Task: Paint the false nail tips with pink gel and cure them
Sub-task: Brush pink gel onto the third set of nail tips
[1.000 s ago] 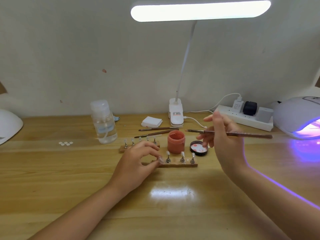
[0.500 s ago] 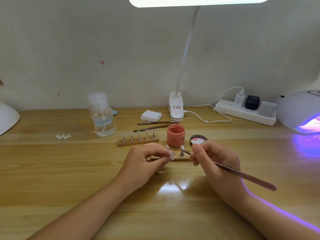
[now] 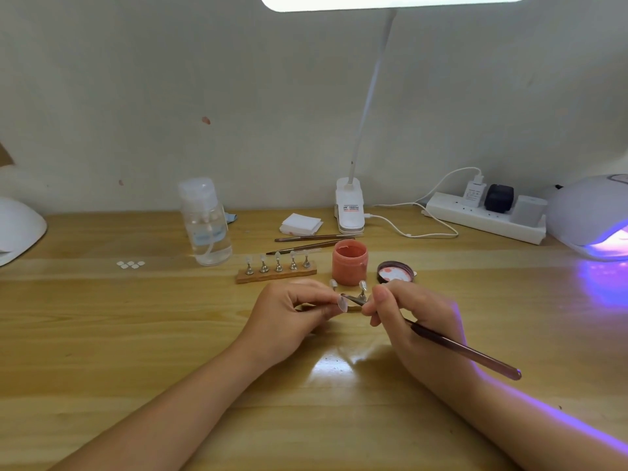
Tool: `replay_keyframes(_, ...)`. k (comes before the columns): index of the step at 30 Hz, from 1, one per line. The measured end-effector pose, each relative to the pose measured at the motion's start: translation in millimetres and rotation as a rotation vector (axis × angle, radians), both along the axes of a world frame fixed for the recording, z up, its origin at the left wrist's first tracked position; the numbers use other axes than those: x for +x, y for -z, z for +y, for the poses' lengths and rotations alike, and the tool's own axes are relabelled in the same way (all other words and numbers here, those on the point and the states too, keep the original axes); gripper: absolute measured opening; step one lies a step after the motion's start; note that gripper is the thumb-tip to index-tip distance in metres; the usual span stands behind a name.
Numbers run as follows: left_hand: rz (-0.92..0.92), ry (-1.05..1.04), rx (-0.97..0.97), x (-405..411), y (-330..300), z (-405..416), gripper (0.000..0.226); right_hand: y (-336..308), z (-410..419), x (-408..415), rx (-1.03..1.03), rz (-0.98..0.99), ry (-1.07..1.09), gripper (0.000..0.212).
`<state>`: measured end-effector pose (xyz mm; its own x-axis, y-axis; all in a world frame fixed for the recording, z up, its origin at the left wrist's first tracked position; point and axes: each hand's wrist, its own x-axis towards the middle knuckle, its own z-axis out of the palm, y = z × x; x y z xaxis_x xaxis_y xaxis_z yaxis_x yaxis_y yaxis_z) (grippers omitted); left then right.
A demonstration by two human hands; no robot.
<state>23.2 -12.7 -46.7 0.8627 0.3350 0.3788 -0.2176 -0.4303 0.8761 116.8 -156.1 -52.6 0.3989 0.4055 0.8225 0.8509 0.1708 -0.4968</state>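
My left hand (image 3: 292, 314) pinches a clear false nail tip (image 3: 342, 303) on its small holder just above the table. My right hand (image 3: 407, 311) grips a dark red brush (image 3: 465, 351) like a pen, and its tip touches that nail tip. Behind the hands stand two more tips on metal pegs (image 3: 362, 289); their wooden strip is mostly hidden. An open pink gel jar (image 3: 350, 263) stands just behind, with its lid (image 3: 396, 271) lying to the right. A second wooden strip (image 3: 277, 274) with several clear tips sits to the left of the jar.
A lit UV curing lamp (image 3: 591, 219) glows purple at the far right. A clear liquid bottle (image 3: 205, 222), two spare brushes (image 3: 312, 237), white pads (image 3: 300, 223), a desk lamp base (image 3: 350, 212) and a power strip (image 3: 486, 219) line the back. Small white stickers (image 3: 131, 264) lie left.
My right hand came down from above the jar lid to the table and brought the brush tip to the nail tip. My left hand lifted that tip slightly toward the brush.
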Motion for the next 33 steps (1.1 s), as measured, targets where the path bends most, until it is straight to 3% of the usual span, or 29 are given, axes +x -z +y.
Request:
replay_keyframes(13,0.007,0.005,-0.010,0.1,1.1,0.9,0.014,-2.3,-4.6,-1.6,-0.054,-0.019,-0.037,0.035)
replay_keyframes(20,0.006,0.003,0.007,0.7,1.9,1.2,0.013,-6.4,-4.1,-3.0,0.015,0.042,-0.019,0.030)
replay_keyframes(33,0.014,-0.009,0.004,-0.1,0.9,1.5,0.015,-4.3,-6.9,-1.9,-0.103,0.039,-0.102,0.037)
